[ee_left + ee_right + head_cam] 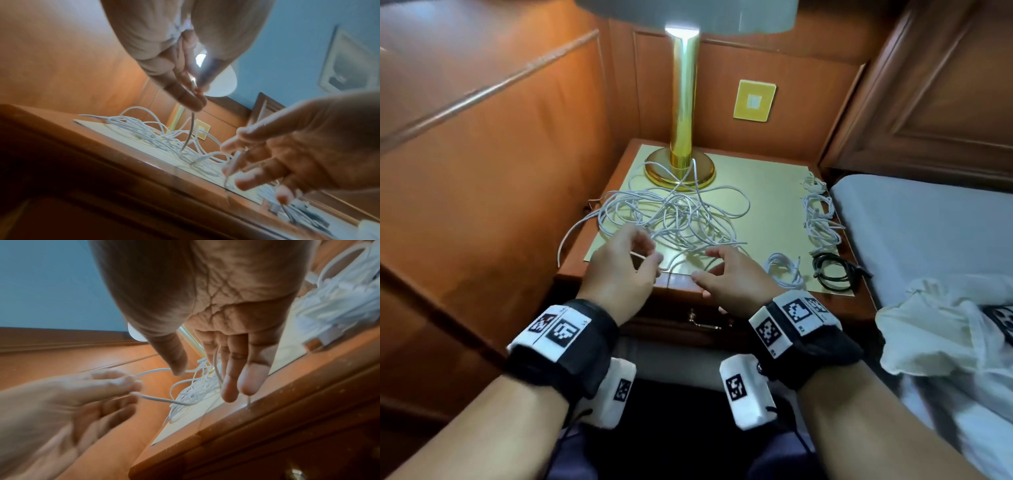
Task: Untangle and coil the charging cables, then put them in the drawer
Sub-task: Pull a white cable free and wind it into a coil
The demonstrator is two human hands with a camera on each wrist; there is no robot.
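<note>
The left hand (619, 270) has its grip pinched on a thin white cable strand (160, 400) between thumb and fingertips. The right hand (729, 277) is spread with loosely bent fingers; a strand runs between them, but whether they grip it is unclear. Both strands lead away from the person into the tangled white cables (674, 214), a loose heap lying across the bench (770, 192) in front of the lamp base (679, 169). Coiled white bundles (820, 219) and a black coil (835, 270) lie along the right edge.
</note>
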